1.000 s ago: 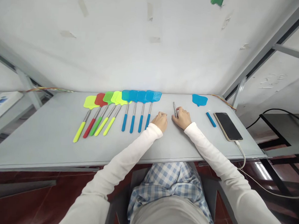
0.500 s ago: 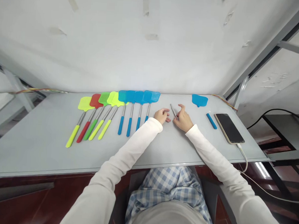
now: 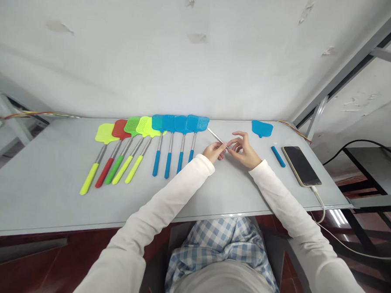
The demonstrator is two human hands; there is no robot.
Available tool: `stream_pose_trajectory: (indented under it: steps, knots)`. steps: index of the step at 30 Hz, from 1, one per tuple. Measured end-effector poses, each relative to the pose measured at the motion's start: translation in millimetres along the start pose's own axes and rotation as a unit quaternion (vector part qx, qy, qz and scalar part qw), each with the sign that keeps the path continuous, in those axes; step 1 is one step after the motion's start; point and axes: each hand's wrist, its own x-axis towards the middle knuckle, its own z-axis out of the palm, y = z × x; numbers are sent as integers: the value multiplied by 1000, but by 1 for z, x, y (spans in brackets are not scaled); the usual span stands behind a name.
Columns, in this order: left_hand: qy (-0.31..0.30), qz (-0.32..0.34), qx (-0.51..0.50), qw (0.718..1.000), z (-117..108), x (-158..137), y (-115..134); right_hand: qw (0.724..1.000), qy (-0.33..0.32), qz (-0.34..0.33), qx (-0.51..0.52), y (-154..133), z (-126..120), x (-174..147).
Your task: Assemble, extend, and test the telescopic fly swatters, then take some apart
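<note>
A thin silver metal rod [image 3: 215, 135] slants up and to the left above the table between my hands. My left hand [image 3: 215, 152] has its thumb and fingers closed on the rod's middle to lower part. At the rod's lower end, my right hand [image 3: 244, 151] pinches with thumb and fingertip, its other fingers curved and raised. To the right lie a loose blue fly swatter head [image 3: 262, 128] and a separate blue handle grip [image 3: 278, 156]. Left of my hands lie several whole blue fly swatters [image 3: 169, 158].
Farther left are yellow [image 3: 89, 178], red [image 3: 104, 172] and green [image 3: 114, 169] fly swatters in a row. A phone [image 3: 301, 166] with a white cable [image 3: 320, 199] lies at the right of the grey table [image 3: 48, 200]. A wall [image 3: 137, 64] rises behind.
My left hand has closed on the rod, which now tilts farther left. My right hand has shifted slightly right and pinches the rod's lower end. The camera view has shifted a little.
</note>
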Motion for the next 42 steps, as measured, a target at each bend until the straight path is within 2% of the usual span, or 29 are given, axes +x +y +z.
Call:
stream_pose_trajectory:
  steps: [2,4,6,7,11,13,15,17,18,19,21,24,26,29,32,34,37,42]
  knots:
    - [10,-17,-48,999,0,1,3,998,15,-14,-51,-4,-11,0]
    - [23,-27,-79,996,-1,1,6,986,68,-6,-154,-1,-27,-2]
    - [33,-33,-100,994,-1,0,8,950,128,22,-285,8,-45,-8]
    - [37,-36,-106,993,-1,-1,9,930,137,39,-340,14,-54,-12]
    - [45,-33,-110,992,0,-4,12,846,129,159,-492,30,-75,-35]
    - [46,-29,-114,992,0,-4,13,827,104,200,-515,30,-77,-43]
    - [47,-28,-119,991,0,-4,13,850,55,183,-490,26,-77,-48]
    - [52,-26,-126,990,-1,-3,13,887,10,122,-446,19,-74,-50]
    - [55,-26,-129,990,-2,-2,13,896,2,94,-435,17,-73,-51]
    - [58,-28,-132,989,-2,-2,12,896,4,76,-437,15,-73,-52]
    - [62,-32,-141,988,-4,0,12,877,26,84,-472,15,-73,-56]
    - [62,-33,-162,984,-7,3,11,841,34,147,-520,23,-77,-63]
    - [64,-29,-174,982,-8,3,11,834,9,179,-522,29,-81,-66]
    - [67,-26,-176,982,-8,3,10,865,-37,165,-473,31,-83,-65]
    - [60,-19,-179,982,-8,2,9,916,-47,84,-389,20,-74,-56]
    - [48,-11,-185,981,-9,2,8,934,-41,33,-352,10,-64,-49]
    - [32,-6,-188,982,-10,1,8,935,-19,5,-355,-3,-50,-42]
    - [28,-12,-185,982,-10,-2,11,919,-1,6,-395,-11,-41,-39]
